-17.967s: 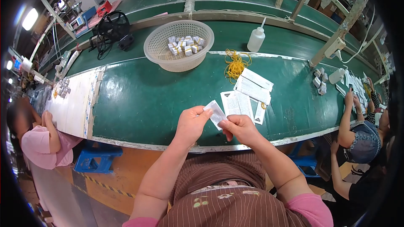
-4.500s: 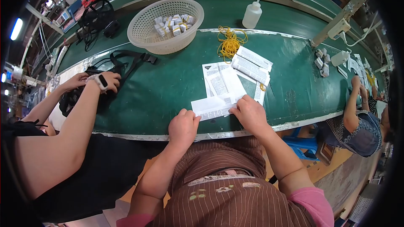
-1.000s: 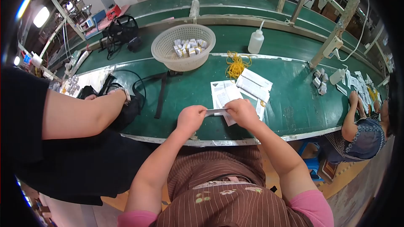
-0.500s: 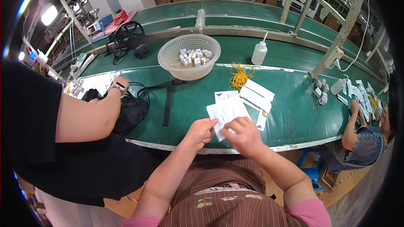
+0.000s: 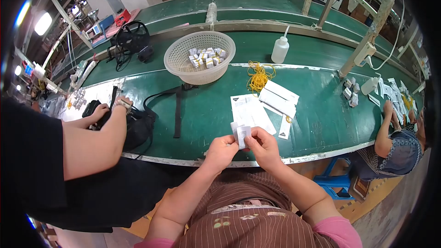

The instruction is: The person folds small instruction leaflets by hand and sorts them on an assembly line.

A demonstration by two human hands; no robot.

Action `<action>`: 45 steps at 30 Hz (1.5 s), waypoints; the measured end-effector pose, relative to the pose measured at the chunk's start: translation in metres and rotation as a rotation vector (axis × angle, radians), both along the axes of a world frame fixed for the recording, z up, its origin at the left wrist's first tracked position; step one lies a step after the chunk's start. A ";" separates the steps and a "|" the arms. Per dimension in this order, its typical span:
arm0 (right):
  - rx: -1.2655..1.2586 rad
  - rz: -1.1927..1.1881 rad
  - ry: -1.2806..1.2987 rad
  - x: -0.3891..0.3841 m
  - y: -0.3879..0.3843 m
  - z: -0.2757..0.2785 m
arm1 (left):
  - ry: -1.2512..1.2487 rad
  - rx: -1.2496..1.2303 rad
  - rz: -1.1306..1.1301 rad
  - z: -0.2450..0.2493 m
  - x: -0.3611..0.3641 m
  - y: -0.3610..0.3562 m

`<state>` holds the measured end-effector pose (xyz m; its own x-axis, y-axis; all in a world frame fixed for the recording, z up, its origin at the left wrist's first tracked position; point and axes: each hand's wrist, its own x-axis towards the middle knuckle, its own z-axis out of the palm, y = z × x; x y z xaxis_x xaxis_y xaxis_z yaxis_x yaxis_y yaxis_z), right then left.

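A folded paper leaflet (image 5: 243, 134) is held between both my hands, just over the table's near edge. My left hand (image 5: 222, 150) pinches its left side, and my right hand (image 5: 263, 146) grips its right side with the thumb on the front. Just beyond lie flat printed sheets (image 5: 250, 110), then a stack of folded white papers (image 5: 278, 99). A small paper slip (image 5: 285, 127) with a yellow band on it rests to the right. Behind the papers is a heap of yellow rubber bands (image 5: 259, 77).
A basket (image 5: 172, 66) holds several banded paper bundles. A squeeze bottle (image 5: 280, 49) stands right of it. At left, a person in black handles a black bag (image 5: 138, 128); at right, another person (image 5: 390, 151) sits by papers. A metal post (image 5: 367, 41) rises at right.
The paper in my hands has gone from a larger, wider sheet to a smaller folded one. Both hands have drawn together around it. The person at left has shifted their hands on the bag.
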<state>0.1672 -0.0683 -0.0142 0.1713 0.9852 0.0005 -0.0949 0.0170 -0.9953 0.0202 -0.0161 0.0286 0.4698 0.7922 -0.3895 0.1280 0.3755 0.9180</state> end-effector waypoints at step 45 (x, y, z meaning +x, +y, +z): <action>-0.236 0.207 0.084 0.005 0.008 0.002 | -0.200 0.040 0.261 -0.013 -0.003 0.014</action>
